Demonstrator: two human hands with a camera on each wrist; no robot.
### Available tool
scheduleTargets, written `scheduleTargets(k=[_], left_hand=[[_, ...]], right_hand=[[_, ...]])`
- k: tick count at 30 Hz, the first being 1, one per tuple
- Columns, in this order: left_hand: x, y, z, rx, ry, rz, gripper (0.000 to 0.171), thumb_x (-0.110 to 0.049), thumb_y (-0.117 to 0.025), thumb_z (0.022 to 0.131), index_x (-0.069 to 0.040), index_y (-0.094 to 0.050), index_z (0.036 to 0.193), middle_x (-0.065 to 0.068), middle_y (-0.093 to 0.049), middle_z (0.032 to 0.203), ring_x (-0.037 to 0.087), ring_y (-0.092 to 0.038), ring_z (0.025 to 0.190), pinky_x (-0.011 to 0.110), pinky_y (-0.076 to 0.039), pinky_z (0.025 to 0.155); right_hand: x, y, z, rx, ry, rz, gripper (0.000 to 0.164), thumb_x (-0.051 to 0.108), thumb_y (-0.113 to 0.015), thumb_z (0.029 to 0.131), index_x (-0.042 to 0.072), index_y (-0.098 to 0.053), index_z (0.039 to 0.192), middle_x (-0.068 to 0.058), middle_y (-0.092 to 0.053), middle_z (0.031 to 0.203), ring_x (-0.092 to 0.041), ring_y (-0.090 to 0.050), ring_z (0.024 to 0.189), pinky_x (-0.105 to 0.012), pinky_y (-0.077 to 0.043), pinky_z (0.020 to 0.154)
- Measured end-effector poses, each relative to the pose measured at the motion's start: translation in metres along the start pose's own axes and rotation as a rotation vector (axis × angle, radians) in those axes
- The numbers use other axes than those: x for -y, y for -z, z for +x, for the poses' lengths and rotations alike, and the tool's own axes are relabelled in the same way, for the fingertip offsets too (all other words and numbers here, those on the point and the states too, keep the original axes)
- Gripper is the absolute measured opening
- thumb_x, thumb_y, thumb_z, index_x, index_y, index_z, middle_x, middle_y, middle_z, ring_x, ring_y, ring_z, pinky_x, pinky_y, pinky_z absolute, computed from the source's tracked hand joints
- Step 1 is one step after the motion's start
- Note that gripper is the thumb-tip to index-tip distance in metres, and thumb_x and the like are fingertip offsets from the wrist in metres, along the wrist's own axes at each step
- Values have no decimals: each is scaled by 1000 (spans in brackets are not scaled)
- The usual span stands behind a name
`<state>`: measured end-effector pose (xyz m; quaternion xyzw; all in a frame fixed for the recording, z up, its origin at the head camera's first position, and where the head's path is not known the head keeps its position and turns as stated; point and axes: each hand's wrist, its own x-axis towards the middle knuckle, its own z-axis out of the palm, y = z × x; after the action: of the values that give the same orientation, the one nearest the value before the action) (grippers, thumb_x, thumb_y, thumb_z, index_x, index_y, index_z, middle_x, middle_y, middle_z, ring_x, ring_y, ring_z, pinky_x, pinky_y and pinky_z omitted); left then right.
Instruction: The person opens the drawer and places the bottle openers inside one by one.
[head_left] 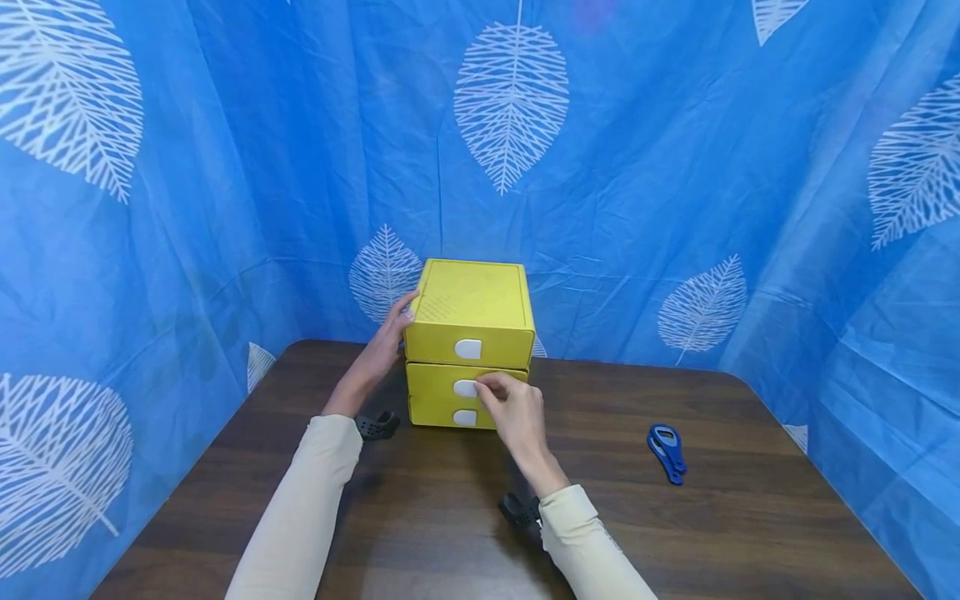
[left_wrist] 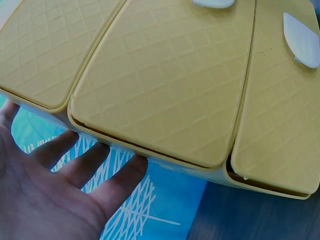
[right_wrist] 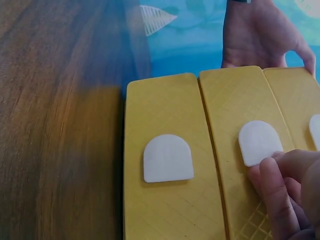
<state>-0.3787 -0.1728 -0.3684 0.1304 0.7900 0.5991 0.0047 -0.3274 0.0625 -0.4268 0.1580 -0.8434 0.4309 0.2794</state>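
A yellow drawer unit (head_left: 472, 292) stands on the table, its three drawer fronts each bearing a white rounded handle. My left hand (head_left: 381, 348) is at the unit's upper left; in the left wrist view its spread, fairly straight fingers (left_wrist: 122, 185) rest along the side edge. With thumb and fingertips, my right hand (head_left: 519, 417) pinches the edge of the middle drawer's white handle (right_wrist: 259, 141). The bottom handle (right_wrist: 167, 159) and top handle (head_left: 468, 349) are untouched. All three drawers look closed. Part of the lower drawer front is hidden behind the right hand.
On the dark wooden table (head_left: 720, 533), to the right, lies a small blue tool (head_left: 667, 454) with a rounded, window-like end; its kind is unclear. A blue curtain (head_left: 615, 208) with white leaf prints hangs behind the table and along both sides.
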Motion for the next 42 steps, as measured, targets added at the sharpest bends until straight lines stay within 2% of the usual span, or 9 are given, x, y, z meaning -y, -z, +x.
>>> scheduleTargets(k=[4, 10, 16, 22, 32, 42], left_hand=[[1, 1, 0, 4, -4, -6, 65, -60, -27, 106, -39, -10, 165, 6, 1, 174, 45, -8, 158, 81, -13, 114], [2, 1, 2, -1, -8, 0, 65, -61, -27, 105, -40, -11, 165, 6, 2, 174, 46, -7, 158, 82, -12, 114], [3, 1, 2, 12, -25, -12, 66, -59, -27, 106, -37, -10, 165, 7, 3, 174, 44, -6, 158, 81, -11, 115], [4, 1, 2, 17, -56, -9, 65, -55, -27, 107, -33, -9, 166, 9, 3, 174, 44, -5, 158, 81, -12, 115], [4, 1, 4, 17, -66, 11, 63, -53, -28, 108, -33, -11, 166, 8, 4, 174, 44, -3, 158, 81, -12, 114], [0, 2, 1, 8, -58, 45, 61, -50, -25, 110, -32, -10, 166, 9, 3, 174, 43, -3, 158, 78, -12, 117]], right_hand=[[-2, -3, 2, -9, -26, 18, 9, 19, -80, 92, 10, -81, 93, -3, -80, 85, -10, -75, 70, -26, -61, 64], [-3, -5, 2, -11, -34, 30, 11, 20, -79, 92, 10, -81, 92, -3, -80, 85, -10, -75, 69, -26, -61, 65], [-8, -7, -3, 6, -40, -9, 13, 21, -79, 92, 9, -81, 91, -3, -80, 84, -12, -76, 72, -29, -61, 65], [-16, -12, -11, 40, -9, -79, 10, 19, -79, 92, 9, -82, 91, -2, -80, 85, -14, -77, 78, -31, -61, 68], [-25, -19, -22, 118, 31, -144, 7, 18, -82, 88, 12, -82, 91, 1, -80, 86, -11, -77, 82, -34, -61, 73], [-32, -22, -25, 120, 83, -187, 8, 22, -81, 90, 14, -84, 87, 6, -79, 83, -10, -75, 78, -32, -60, 70]])
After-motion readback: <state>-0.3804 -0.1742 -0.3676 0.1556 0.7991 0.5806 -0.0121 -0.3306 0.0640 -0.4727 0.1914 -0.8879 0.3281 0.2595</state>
